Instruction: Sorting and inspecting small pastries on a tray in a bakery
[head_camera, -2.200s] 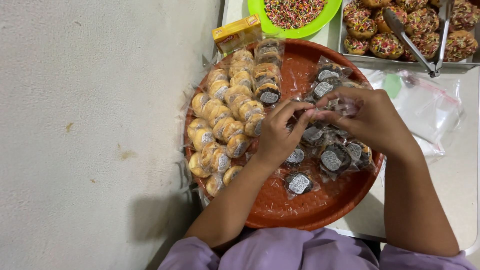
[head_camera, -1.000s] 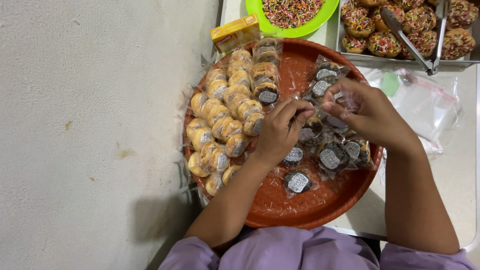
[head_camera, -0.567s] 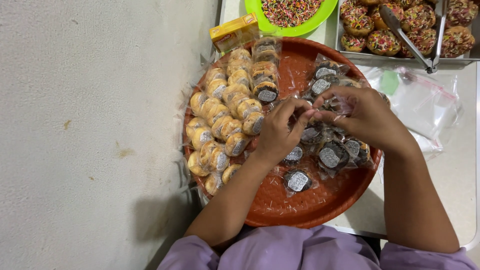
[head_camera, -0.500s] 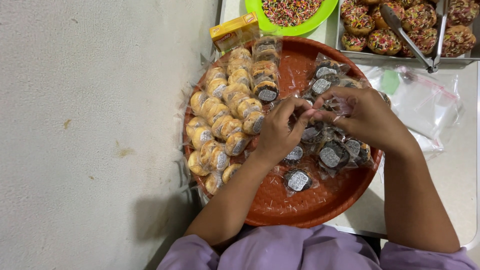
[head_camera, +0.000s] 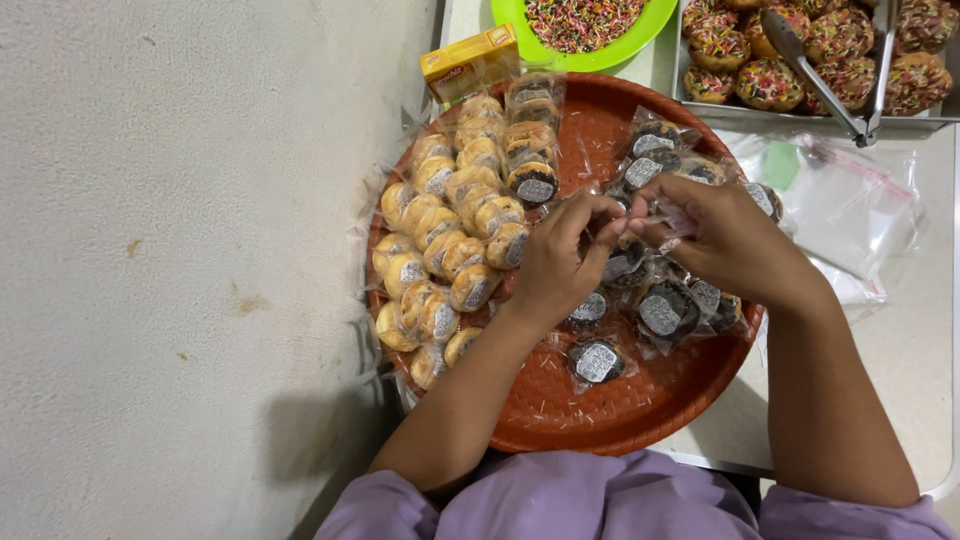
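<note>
Left hand: the left hand (head_camera: 556, 262) hovered over the middle of the tray, thumb and forefinger pressed together on a corner of a clear wrapper (head_camera: 668, 218), the other fingers curled loosely beneath.
Right hand: the right hand (head_camera: 728, 240) met it from the other side — fingertips pinched on the same wrapper, knuckles raised, palm down.
Wrapper: held between both hands just above the dark pastries; what it held inside could not be told, since the fingers covered it.
Tray: a round red-orange tray (head_camera: 560, 415) sat at the table's edge, partly overhanging it.
Left of tray: rows of pale wrapped pastries (head_camera: 440, 250), packed touching one another.
Right of tray: dark wrapped pastries (head_camera: 660, 310) with grey round labels, lying loose under and beside the hands.
Beyond the tray: a small yellow box (head_camera: 468, 62) touching the tray's far rim; a green plate (head_camera: 588, 30) of coloured sprinkles; a metal pan of sprinkled doughnuts (head_camera: 760, 80) with tongs (head_camera: 830, 90) lying across it.
Right side: clear plastic bags (head_camera: 850, 210) on the table — just beside the tray.
</note>
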